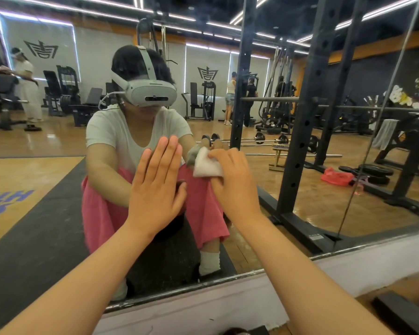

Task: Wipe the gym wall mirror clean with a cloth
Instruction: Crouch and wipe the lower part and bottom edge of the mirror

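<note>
Against the mirror point(46, 141) the left hand point(157, 180) braces flat and open, while the right hand point(232, 180) grips the cloth point(206, 164) at its 11 o'clock; pressing evenly in overlapping strokes should serve best.

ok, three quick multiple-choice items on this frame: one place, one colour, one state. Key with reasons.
1. Where is the cloth?
A) on the floor
B) against the mirror under the right hand
C) draped over a barbell

2. What colour is the cloth?
A) white
B) blue
C) black

3. How is the left hand?
A) a fist
B) flat on the mirror, fingers straight
C) pinching the cloth

Key: 1 B, the right hand's fingers curl over it at the mirror; 2 A, it reads plain white; 3 B, palm and straight fingers meet their reflection.
</note>
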{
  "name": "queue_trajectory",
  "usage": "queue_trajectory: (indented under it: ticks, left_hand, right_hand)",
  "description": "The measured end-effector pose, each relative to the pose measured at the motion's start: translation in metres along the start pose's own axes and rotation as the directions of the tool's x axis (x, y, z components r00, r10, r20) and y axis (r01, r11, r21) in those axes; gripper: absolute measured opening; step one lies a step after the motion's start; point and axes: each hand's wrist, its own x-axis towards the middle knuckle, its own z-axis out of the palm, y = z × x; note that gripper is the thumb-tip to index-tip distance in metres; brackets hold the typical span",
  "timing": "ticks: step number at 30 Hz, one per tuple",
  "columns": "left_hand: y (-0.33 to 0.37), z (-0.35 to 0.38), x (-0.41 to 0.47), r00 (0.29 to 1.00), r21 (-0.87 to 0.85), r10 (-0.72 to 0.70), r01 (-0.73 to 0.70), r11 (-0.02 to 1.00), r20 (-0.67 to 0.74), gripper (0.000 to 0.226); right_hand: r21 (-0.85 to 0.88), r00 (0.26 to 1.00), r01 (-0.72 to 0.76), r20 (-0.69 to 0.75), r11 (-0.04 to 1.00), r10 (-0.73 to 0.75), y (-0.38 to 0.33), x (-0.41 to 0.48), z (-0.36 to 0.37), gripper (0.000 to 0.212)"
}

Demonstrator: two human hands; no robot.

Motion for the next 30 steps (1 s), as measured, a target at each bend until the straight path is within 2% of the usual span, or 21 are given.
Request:
queue_trajectory:
  ticks: [4,7,13,17,25,30]
  left_hand:
    - [0.0,-0.002,0.001,1.0,0.011,-0.002,0.002,1.0,0.008,0.072]
    - [0.0,-0.002,0.001,1.0,0.017,-0.004,0.004,1.0,0.016,0.071]
    - [0.0,-0.005,0.002,1.0,-0.02,-0.004,0.005,1.0,0.015,0.071]
    - [-0.004,-0.008,0.001,0.999,-0.036,0.021,-0.02,0.999,0.034,0.07]
    - [-0.006,-0.009,0.0,0.999,-0.033,0.033,-0.032,0.999,0.04,0.071]
    - [-0.002,-0.008,0.0,0.999,-0.02,0.022,-0.021,1.0,0.033,0.072]
  right_hand:
    - [0.011,0.96,-0.2,-0.199,0.98,0.199,0.022,0.022,-0.016,0.027]
    - [0.01,0.943,-0.245,-0.228,0.969,0.241,0.034,0.031,-0.025,0.026]
    - [0.027,0.982,-0.095,-0.16,0.995,0.098,0.026,0.017,-0.015,0.039]
    - [-0.01,0.998,-0.007,-0.066,1.0,0.006,0.028,-0.014,0.001,0.05]
    - [-0.037,0.982,0.126,0.146,0.991,-0.12,0.052,-0.086,0.022,0.054]
    - [-0.026,0.968,0.151,0.205,0.988,-0.142,0.051,-0.072,0.012,0.044]
